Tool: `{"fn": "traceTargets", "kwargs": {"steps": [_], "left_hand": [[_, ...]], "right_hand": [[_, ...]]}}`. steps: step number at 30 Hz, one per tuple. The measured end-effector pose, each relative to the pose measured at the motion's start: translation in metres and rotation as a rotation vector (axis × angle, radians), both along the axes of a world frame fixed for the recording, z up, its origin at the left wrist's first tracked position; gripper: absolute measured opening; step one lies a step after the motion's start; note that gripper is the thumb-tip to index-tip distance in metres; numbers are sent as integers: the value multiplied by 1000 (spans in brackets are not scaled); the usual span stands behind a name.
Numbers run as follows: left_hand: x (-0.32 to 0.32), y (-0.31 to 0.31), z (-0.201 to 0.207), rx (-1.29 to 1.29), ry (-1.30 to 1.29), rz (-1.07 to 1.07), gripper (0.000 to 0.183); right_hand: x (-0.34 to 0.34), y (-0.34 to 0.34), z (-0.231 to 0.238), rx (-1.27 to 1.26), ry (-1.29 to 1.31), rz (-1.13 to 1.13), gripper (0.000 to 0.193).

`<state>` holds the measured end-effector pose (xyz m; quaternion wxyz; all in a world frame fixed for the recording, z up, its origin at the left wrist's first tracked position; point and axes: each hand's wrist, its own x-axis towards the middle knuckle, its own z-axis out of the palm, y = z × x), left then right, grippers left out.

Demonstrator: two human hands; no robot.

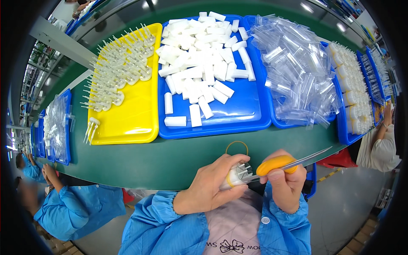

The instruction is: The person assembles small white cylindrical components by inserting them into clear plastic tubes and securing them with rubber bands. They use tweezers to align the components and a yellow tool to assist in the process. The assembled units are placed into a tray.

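My left hand (208, 187) is closed around a white cylindrical part (231, 178) with several thin pins standing out of its end. A clear plastic sleeve seems to surround it, and a yellow band circles its side. In my right hand (289, 187) is a pair of metal tweezers (312, 156), its tip close to the pinned end. An orange cover (274, 164), like a finger cot, sits at my right index finger. Just beyond my left hand, a tan rubber band (236, 142) lies on the green table (191, 151). My left fingers partly hide the white part.
A yellow tray (127, 127) holds pinned white parts. Blue trays hold white foam-like blocks (195, 51), clear plastic sleeves (297, 72) and banded white bundles (352, 93). Another person in a blue sleeve (80, 208) is at the left; someone else's arm (382, 131) shows at the right.
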<state>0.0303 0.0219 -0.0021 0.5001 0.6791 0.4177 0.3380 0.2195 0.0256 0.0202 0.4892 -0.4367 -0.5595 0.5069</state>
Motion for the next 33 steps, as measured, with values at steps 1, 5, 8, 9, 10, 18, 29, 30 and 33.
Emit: {"fn": "traceTargets", "kwargs": {"steps": [1, 5, 8, 9, 10, 18, 29, 30, 33], "left_hand": [[-1, 0, -1, 18, 15, -9, 53], [-2, 0, 0, 76, 87, 4, 55], [-1, -2, 3, 181, 195, 49, 54], [-1, -2, 2, 211, 209, 70, 54], [0, -3, 0, 240, 223, 90, 54], [3, -3, -4, 225, 213, 74, 54], [7, -1, -5, 215, 283, 28, 59], [7, -1, -5, 193, 274, 24, 59], [5, -1, -4, 115, 222, -3, 59]], "right_hand": [[-2, 0, -3, 3, 27, 9, 15], [-6, -1, -4, -66, 65, -6, 16], [-9, -2, -3, -50, 3, -8, 16], [-7, -3, -4, 3, -90, -2, 16], [-6, -3, -5, 56, -182, 5, 16], [-2, -6, -12, -77, 4, -57, 18], [-5, -5, -12, 7, 6, -135, 22], [-5, -4, -12, 18, -15, -130, 21], [-1, -4, -15, 104, -89, -88, 18]]}}
